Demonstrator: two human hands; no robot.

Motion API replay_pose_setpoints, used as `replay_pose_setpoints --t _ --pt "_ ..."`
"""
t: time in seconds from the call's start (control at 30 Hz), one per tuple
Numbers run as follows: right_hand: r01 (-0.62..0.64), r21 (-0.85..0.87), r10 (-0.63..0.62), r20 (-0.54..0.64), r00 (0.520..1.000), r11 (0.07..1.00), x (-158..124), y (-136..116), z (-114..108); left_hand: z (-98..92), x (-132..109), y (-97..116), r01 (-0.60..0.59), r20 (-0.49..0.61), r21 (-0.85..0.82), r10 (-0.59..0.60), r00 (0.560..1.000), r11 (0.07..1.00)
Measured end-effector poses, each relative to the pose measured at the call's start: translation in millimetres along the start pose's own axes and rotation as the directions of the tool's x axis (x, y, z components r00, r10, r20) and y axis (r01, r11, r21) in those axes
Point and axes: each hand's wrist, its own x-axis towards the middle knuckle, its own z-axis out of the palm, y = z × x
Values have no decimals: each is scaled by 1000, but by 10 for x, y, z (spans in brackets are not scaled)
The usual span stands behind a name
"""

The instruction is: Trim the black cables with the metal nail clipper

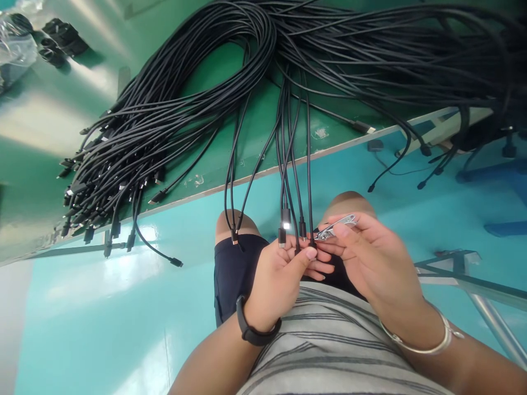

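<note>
My left hand (282, 274) is closed on the plug end of a black cable (308, 181) that hangs down from the green table. My right hand (370, 255) pinches a small metal clipper (337, 226) whose tip meets that plug just above my left thumb. Several other black cables (284, 164) dangle beside it over my lap, their connectors near my left fingers. I sit with bare knees showing below the table edge. A black band is on my left wrist and a silver bangle on my right.
A large bundle of black cables (173, 109) lies looped across the green table (49, 120), plug ends heaped at the left (94, 192). Black parts and a clear plastic bag (16, 38) lie at the far left corner. The floor is turquoise; a metal frame (473, 285) stands at the right.
</note>
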Motion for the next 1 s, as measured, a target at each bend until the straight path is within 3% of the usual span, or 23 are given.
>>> replay_pose_setpoints --t 0.23,0.4,0.5,0.63,0.77,0.9,1.0 --pt "11 -61 -13 -24 1000 998 6 16 10 -7 13 -15 0 2 28 0 1000 1000" --pt "25 -2 -25 -44 999 1000 24 25 10 -8 26 -8 24 -6 49 -24 1000 998" --pt "48 20 -49 105 993 999 78 -7 -30 -50 25 6 44 -19 175 -42 999 984" --pt "-3 88 -29 364 931 996 203 -80 -53 -135 3 33 16 -54 348 3 999 938" --pt "-26 169 -54 448 892 985 318 -144 25 -188 -35 63 -31 -60 395 59 996 918" --pt "0 111 -50 451 891 994 332 -241 46 -240 -49 87 -58 39 242 50 998 968" --pt "168 -136 -111 355 928 976 314 -426 -146 -304 -34 92 -7 188 122 -16 982 993"
